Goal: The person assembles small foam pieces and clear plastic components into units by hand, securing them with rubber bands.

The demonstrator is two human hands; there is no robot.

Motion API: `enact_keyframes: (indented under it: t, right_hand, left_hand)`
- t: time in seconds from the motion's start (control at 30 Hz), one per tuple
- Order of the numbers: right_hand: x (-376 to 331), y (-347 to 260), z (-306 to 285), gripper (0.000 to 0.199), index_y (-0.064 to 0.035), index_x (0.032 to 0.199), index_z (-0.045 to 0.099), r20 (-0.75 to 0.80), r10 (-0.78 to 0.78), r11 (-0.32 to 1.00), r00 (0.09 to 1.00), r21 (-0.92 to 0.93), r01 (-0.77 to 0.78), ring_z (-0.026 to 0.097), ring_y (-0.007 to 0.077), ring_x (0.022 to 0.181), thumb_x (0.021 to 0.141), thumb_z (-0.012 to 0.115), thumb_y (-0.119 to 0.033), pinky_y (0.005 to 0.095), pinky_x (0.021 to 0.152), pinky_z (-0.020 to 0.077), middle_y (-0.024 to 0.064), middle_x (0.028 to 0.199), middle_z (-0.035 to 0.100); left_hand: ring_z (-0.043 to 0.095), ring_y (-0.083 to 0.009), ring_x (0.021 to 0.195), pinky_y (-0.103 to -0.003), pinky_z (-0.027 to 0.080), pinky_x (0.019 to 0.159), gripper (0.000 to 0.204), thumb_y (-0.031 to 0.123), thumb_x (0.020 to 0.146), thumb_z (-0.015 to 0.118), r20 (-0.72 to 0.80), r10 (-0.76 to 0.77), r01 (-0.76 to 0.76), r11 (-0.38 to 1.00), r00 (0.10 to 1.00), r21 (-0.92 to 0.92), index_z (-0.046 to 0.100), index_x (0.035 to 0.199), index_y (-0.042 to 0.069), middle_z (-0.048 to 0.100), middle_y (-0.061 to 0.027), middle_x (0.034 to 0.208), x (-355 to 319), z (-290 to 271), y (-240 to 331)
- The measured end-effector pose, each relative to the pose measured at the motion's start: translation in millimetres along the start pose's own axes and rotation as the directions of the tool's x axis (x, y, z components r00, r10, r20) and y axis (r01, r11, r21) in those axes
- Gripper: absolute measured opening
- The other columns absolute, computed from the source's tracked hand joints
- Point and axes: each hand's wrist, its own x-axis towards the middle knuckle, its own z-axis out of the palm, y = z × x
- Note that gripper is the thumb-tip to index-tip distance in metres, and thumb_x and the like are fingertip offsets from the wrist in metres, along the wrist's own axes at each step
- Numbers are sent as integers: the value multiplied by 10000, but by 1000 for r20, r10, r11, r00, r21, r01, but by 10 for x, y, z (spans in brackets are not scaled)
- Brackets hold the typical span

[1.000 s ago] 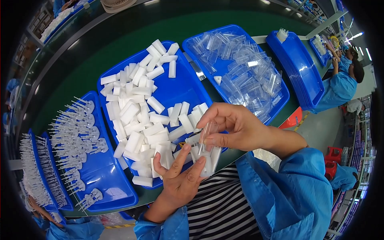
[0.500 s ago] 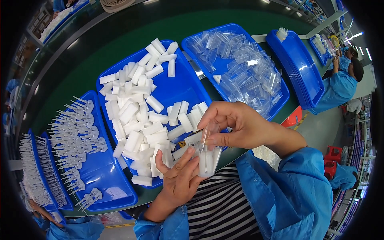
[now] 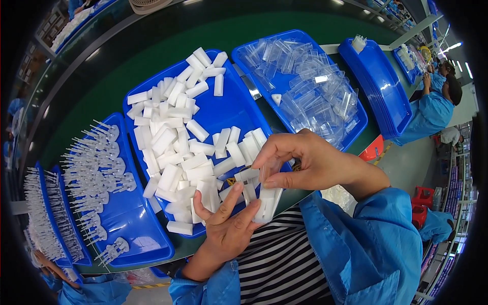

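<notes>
Close in front of my striped shirt, both hands are on a clear plastic case (image 3: 266, 207) with a white piece showing inside it. My right hand (image 3: 310, 163) pinches the upper end of the clear plastic between thumb and fingers. My left hand (image 3: 229, 223) steadies the lower end between thumb and fingers, with its other fingers spread. Just beyond them, a blue tray (image 3: 223, 109) holds many white rectangular blocks (image 3: 175, 147). A few blocks lie right behind the case. My fingers hide part of the case.
Clear plastic sleeves (image 3: 320, 96) fill a blue tray (image 3: 279, 86) at the far right, with stacked blue trays (image 3: 381, 86) beyond. On the left, another tray (image 3: 140, 218) carries white thin-stemmed parts (image 3: 96, 173). Co-workers in blue sit at both sides.
My right hand has shifted slightly down and right on the clear plastic. My left fingers have moved a little along the case, its index finger now straighter. The trays look the same.
</notes>
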Motion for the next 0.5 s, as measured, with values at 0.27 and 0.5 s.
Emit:
enact_keyframes:
  t: [0.27, 0.5]
  right_hand:
    - [-10, 23, 13, 231, -28, 924, 598, 16, -41, 999, 999, -27, 41, 624, 149, 810, 721, 709, -32, 268, 738, 476, 60, 844, 646]
    - [-8, 118, 197, 265, -43, 961, 597, 98, -105, 990, 990, -82, 114, 590, 138, 861, 723, 715, -50, 258, 746, 451, 49, 882, 618]
  left_hand:
    - [424, -329, 1213, -589, -31, 1012, 150, 269, 778, 633, 16, -18, 18, 1000, 1000, 1, 572, 760, 133, 645, 4, 1042, -56, -63, -34]
    - [382, -416, 1218, -579, -46, 1023, 175, 285, 759, 642, -15, -97, 97, 995, 995, -5, 568, 688, 143, 626, -8, 1093, -9, -96, -20]
